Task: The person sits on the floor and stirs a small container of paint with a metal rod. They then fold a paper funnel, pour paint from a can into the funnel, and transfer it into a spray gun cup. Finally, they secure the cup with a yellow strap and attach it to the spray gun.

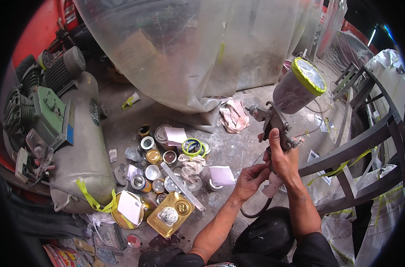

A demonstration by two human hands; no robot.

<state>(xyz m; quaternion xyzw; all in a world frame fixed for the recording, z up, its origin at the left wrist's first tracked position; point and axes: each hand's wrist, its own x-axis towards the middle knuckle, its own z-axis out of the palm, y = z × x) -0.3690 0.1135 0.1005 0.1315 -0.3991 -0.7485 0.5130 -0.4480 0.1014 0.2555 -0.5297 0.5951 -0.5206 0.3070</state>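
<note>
My right hand [283,161] is wrapped round the handle of a spray gun [274,119], thumb up along its back. A grey paint cup [292,92] sits on top of the gun, its lid edged with yellow-green tape. The nozzle end points away and to the left. My left hand [250,181] is closed in a pinch just below the handle, at its base; what the fingertips grip is hidden. Beneath my hands hangs a pale pink cloth-like piece [272,186], and a dark hose [259,212] curves down toward my knees.
Several open paint cans [153,155] crowd the floor at centre left, near a gold rectangular tin [181,202] and a long flat stick [184,186]. An air compressor [84,147] stands left. Plastic sheeting [202,49] hangs ahead. A dark curved frame [362,153] stands close right. A crumpled pink rag [234,116] lies beyond.
</note>
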